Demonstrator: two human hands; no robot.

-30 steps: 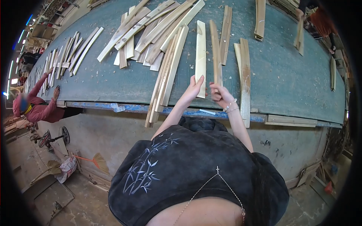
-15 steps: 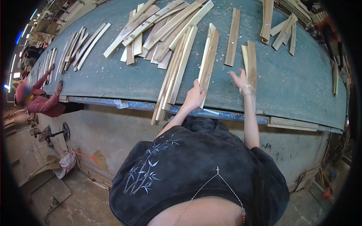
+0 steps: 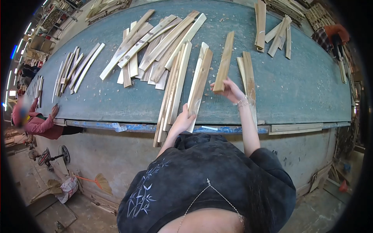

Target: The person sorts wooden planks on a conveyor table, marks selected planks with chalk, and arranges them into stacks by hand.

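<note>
Two wooden slats [image 3: 201,79] lie side by side in front of me, and my left hand [image 3: 183,121] is closed around their near end. My right hand [image 3: 230,91] grips the near end of a single wooden slat [image 3: 225,58], which is tilted up off the table. To the right of that hand lies a pair of slats [image 3: 249,75] running toward the table edge. Left of my left hand is a row of slats [image 3: 179,83] whose near ends stick out past the edge.
The long green table [image 3: 303,93] has a worn blue edge [image 3: 151,127] with a white stick [image 3: 210,128] on it. A loose heap of slats [image 3: 155,46] lies at the back. A co-worker in pink [image 3: 42,126] stands at left, another person [image 3: 330,37] at far right.
My right hand has moved from open above the table to gripping the single slat, which has come nearer and lifted. The left hand stays on its two slats while the view shifts.
</note>
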